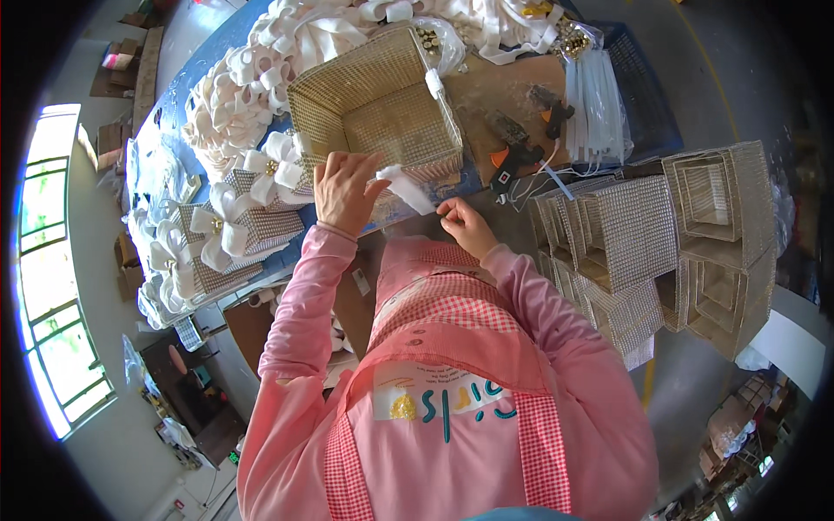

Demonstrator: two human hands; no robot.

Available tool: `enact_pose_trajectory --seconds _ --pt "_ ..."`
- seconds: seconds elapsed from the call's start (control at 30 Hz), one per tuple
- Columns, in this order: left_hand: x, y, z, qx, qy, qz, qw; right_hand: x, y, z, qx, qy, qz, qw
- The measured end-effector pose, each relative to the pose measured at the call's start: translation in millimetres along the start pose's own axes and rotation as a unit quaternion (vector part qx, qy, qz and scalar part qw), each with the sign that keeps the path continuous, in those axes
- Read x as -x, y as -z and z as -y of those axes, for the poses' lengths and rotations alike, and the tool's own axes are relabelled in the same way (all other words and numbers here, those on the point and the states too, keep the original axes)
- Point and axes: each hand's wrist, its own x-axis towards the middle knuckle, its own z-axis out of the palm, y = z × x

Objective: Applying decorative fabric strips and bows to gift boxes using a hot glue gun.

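Open woven basket (395,130), beige with a glittering grid texture, is set at the near edge of a blue table (169,82), in front of the person's body. Its near-left corner is covered by the left hand (346,187), back of the hand uppermost; the fingers are bent and laid close together there, the thumb pointed toward a white fabric strip (408,191). Whether the basket or strip is gripped by that hand cannot be told. The strip is stretched aslant between the two hands, just outside the near wall of the basket. Its lower end is pinched between thumb and forefinger of the right hand (466,227), the other fingers curled.

To the left, decorated boxes (269,227) are topped by white bows (221,227) with gold centres. Behind them, loose white loops (230,108) are heaped. Right of the basket, a brown board (486,91) is occupied by black-and-orange glue guns (519,162); beside it, translucent glue sticks (595,108) are bunched. Farther right, nested baskets (638,230) are stacked on their sides, openings exposed.
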Motion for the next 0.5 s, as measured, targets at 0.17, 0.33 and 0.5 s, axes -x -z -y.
enact_pose_trajectory --seconds 0.17,0.33,0.5 --pt "2.6 -19.4 2.0 0.051 -0.009 -0.005 0.999 -35.8 -18.4 -16.8 -0.002 -0.071 -0.02 0.997" --pt "0.2 -28.1 -2.4 0.019 -0.038 -0.015 0.999 -57.5 -42.9 -24.3 0.193 0.012 -0.066 0.979" --pt "-28.0 -5.7 20.5 -0.018 -0.016 -0.039 0.999 -59.8 -48.9 16.3 0.184 0.044 -0.088 0.978"
